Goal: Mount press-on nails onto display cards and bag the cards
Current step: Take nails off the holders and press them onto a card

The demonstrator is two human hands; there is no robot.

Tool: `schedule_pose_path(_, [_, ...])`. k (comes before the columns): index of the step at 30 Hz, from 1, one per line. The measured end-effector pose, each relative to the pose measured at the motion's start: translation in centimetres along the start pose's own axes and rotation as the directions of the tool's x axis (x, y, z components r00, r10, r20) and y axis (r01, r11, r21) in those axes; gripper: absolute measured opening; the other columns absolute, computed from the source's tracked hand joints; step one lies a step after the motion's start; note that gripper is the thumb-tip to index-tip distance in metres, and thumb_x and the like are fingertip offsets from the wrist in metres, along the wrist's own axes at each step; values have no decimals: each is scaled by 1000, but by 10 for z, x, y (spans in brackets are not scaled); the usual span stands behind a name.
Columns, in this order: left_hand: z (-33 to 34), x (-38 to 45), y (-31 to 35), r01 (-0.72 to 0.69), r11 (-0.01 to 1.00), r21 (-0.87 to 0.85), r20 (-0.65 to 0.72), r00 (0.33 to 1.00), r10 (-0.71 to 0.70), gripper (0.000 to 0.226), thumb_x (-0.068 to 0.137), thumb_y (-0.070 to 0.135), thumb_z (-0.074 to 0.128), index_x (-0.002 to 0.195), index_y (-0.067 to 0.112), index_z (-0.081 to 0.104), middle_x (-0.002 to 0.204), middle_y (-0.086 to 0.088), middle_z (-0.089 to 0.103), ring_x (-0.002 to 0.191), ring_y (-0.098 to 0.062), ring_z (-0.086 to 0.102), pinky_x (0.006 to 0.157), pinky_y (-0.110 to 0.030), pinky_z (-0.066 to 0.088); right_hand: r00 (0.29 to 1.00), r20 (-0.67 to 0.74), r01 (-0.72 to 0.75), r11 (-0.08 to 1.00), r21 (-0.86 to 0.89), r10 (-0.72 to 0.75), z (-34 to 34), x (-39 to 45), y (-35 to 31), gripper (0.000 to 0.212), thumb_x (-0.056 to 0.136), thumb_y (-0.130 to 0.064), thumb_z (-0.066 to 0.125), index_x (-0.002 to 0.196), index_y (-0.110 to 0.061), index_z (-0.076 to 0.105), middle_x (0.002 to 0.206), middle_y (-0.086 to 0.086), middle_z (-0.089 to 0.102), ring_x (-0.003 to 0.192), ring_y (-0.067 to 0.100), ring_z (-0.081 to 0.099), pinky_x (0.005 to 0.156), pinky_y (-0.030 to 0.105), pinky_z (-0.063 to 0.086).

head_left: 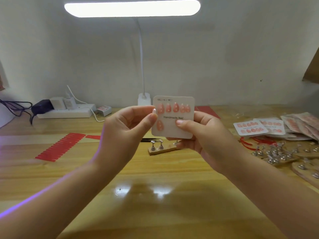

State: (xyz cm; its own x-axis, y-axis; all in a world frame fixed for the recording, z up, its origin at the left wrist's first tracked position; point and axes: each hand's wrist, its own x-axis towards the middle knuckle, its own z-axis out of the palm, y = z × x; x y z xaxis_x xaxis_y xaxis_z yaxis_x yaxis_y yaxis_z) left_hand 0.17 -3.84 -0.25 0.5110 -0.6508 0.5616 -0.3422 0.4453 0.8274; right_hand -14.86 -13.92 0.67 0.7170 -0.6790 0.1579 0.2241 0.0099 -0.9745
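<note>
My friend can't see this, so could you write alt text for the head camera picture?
A person's right hand holds up a white display card with six pink press-on nails, while the left hand pinches another nail at its edge. Finished cards lie on the wooden table under a lamp.

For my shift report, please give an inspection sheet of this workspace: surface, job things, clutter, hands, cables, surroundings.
Surface: wooden table, glossy.
Job things: display card with six pink nails; bagged cards at right.
Clutter: red strips, metal nail stands, tweezers.
Hands: right hand holds the card; left hand pinches a nail at its edge.
Cables: power strip with plugs, black cable.
Surroundings: lit desk lamp, white wall.
</note>
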Motion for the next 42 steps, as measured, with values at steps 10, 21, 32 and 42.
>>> schedule_pose_path(10, [-2, -1, 15, -282, 821, 497, 20, 949, 313, 29, 83, 33, 65, 110, 23, 68, 104, 13, 66, 98, -7, 62, 84, -15, 49, 995, -93, 47, 989, 141, -34, -1, -2, -19, 13, 93, -15, 58, 99, -15, 69, 88, 6, 76, 75, 26, 73, 52, 25, 54])
schedule_pose_path(21, [-3, -2, 12, -521, 496, 695, 203, 804, 559, 24, 87, 30, 66, 104, 14, 73, 98, 5, 64, 89, -22, 59, 80, -27, 41, 997, -48, 60, 996, 72, -57, 9, -12, -19, 12, 93, -11, 58, 99, -10, 69, 85, 12, 74, 69, 26, 72, 50, 23, 52])
schedule_pose_path(32, [-2, -2, 10, -557, 441, 704, 248, 775, 582, 23, 87, 31, 64, 103, 18, 74, 94, -2, 65, 87, -24, 55, 70, -39, 47, 997, -48, 61, 998, 19, -60, 11, -14, -18, 12, 93, -13, 59, 96, -11, 70, 80, 10, 74, 69, 26, 72, 47, 21, 49])
schedule_pose_path(42, [-1, -3, 8, -561, 423, 711, 271, 774, 572, 21, 89, 31, 64, 101, 19, 75, 93, -2, 65, 83, -27, 55, 67, -42, 49, 998, -34, 44, 999, 22, -43, 11, -14, -18, 12, 92, -14, 60, 96, -10, 71, 83, 13, 74, 70, 28, 73, 45, 21, 49])
